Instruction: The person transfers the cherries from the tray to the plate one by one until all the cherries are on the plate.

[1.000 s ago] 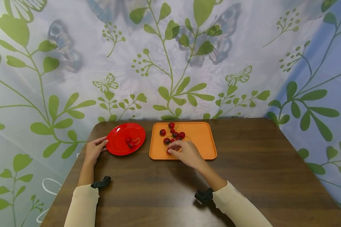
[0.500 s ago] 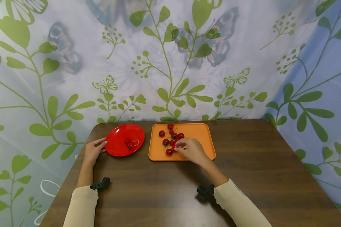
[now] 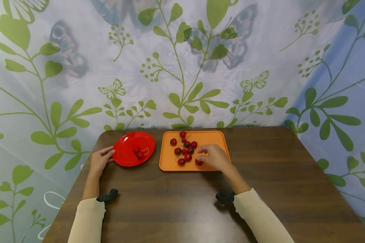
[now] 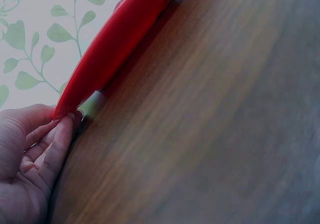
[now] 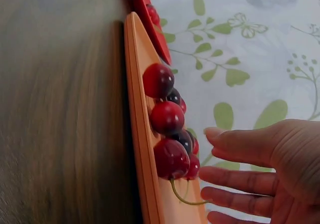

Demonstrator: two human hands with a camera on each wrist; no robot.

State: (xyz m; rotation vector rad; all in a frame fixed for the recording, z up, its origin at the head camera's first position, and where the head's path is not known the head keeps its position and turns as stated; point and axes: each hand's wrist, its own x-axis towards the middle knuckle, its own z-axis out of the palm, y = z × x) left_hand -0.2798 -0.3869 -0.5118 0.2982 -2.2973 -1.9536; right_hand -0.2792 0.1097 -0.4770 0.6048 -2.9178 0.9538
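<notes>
In the head view, my left hand (image 3: 100,161) pinches the left rim of a round red plate (image 3: 124,150). The left wrist view shows the thumb over the edge of the plate (image 4: 107,53) and fingertips under it. Two small cherries (image 3: 140,155) with joined stems lie on the plate. My right hand (image 3: 215,157) hovers over the right half of an orange tray (image 3: 213,137), holding nothing. Its fingers are spread loosely, thumb apart, near a dark red cherry (image 5: 171,158) with a curved stem. Several more cherries (image 3: 187,144) cluster on the tray's left half.
Plate and tray stand side by side at the back of a brown wooden table (image 3: 158,206). Behind the table hangs a patterned cloth (image 3: 182,67) with green leaves and butterflies. Each wrist carries a black camera mount (image 3: 108,196).
My right hand has moved right across the tray, from the front-left cherry past the cluster, uncovering the cherries there. My left hand stays on the plate's rim.
</notes>
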